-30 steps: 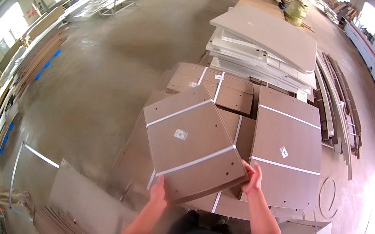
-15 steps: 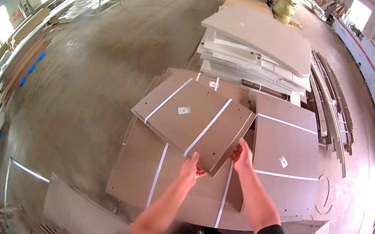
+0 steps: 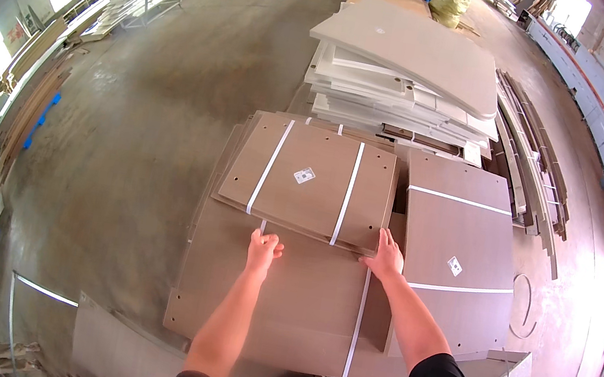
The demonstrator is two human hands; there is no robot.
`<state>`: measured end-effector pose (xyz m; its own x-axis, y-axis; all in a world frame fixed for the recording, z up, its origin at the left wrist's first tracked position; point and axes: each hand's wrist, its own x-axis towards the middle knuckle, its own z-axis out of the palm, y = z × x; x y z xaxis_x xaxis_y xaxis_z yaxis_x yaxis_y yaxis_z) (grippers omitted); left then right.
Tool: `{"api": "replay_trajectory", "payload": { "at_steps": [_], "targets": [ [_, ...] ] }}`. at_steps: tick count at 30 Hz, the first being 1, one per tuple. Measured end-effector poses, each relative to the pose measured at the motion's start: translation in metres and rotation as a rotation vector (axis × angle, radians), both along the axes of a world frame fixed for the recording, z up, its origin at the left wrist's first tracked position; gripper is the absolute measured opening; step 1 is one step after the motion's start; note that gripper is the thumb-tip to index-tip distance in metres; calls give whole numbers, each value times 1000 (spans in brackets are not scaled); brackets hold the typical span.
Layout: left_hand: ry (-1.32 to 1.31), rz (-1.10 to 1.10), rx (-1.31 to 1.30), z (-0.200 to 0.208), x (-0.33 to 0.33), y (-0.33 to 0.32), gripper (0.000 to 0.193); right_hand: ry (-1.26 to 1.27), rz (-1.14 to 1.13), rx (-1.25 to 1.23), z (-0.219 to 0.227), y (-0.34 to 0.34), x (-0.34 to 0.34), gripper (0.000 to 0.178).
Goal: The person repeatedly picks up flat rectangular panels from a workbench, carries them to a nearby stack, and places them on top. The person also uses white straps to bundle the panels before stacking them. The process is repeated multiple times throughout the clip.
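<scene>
A strapped bundle of brown panels lies on the near stack, with two white straps across it and a small white label on top. At its front right corner is my right hand, its fingers stretched along the side and the thumb apart at the front edge. My left hand is just short of the bundle's front edge, fingers curled in, with nothing visible in them. Beneath both hands lies a larger brown panel, crossed by white straps.
To the right lies another strapped brown panel bundle. Behind is a tall pile of white panels. Long brown strips lie on the floor beyond the right side. A pale panel leans at the lower left.
The brown panel bundle has turned and come down, now nearly square on the stack. My left hand has let go of its front edge and moved left; my right hand stays at the corner.
</scene>
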<state>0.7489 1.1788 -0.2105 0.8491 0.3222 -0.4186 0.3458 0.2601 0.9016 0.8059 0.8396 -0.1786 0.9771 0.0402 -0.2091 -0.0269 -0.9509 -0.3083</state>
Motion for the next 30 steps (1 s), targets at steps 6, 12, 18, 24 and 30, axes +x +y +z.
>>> {"api": "replay_trajectory", "payload": {
  "at_steps": [6,12,18,24,30],
  "targets": [
    [-130,14,35,-40,46,4,77,-91,49,16,-22,-8,26,106],
    [-71,-112,158,-29,61,6,80,-54,-3,-17,-30,-8,69,108],
    [28,-160,278,-10,66,5,79,76,-115,45,-23,-6,83,106],
    [52,-206,310,-11,70,9,79,-51,-147,64,-32,-9,80,96],
    [-3,-259,472,-35,65,16,67,-30,-78,186,-22,-11,41,88]
  ]
}}
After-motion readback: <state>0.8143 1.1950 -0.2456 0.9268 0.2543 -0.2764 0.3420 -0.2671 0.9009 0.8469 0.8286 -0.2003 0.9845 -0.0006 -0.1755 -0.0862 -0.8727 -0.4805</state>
